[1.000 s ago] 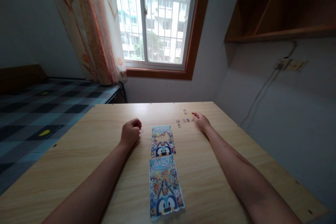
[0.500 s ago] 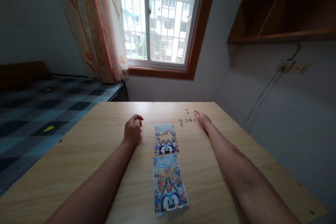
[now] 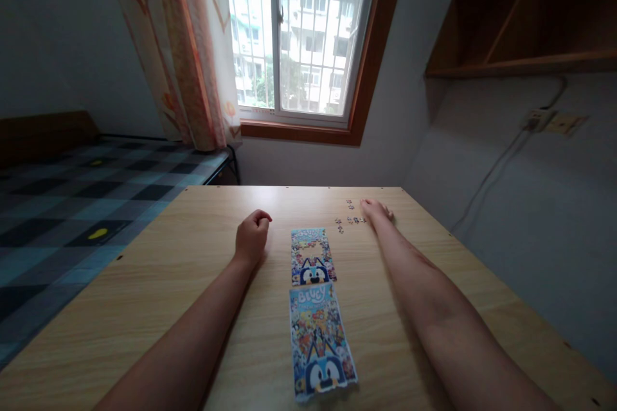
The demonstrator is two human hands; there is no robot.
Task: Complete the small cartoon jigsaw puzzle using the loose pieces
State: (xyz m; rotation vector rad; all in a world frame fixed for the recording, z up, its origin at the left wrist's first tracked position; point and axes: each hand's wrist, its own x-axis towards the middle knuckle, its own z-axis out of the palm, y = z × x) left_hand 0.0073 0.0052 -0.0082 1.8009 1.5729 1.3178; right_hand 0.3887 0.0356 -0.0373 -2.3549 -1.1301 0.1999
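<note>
The puzzle (image 3: 313,271) lies flat on the counter (image 3: 144,270), about midway between the two forearms. Its edges and lower part are joined, with a blue dog's face at the near end and pale lettering across the far end. An irregular opening in its upper middle shows the wood beneath. Just on the near side of it lies a picture sheet (image 3: 318,334) with the same design, larger, headed "BLUEY"; its near edge is ragged and a little raised. At this distance I cannot tell whether the two touch.

Beyond the puzzle and to its right, small loose pieces (image 3: 340,226) are scattered in little groups. The right hand (image 3: 378,210) is beside the rightmost ones, its back to the camera and its fingers pointing away. Its grip is mostly hidden, so I cannot tell whether it is wide, narrow or holding a piece. The left hand (image 3: 253,237) rests on the counter to the left of the puzzle, apart from it, with its fingers curled in and its grip narrow.

Past the far edge of the counter is a window (image 3: 313,45) in a brown wooden frame, with a flowered curtain (image 3: 187,45) at its left. A bed (image 3: 139,173) with a checked cover is at the left. A wooden shelf (image 3: 525,64) is on the right wall, above an outlet (image 3: 542,121) with a cord (image 3: 489,173) hanging down.
</note>
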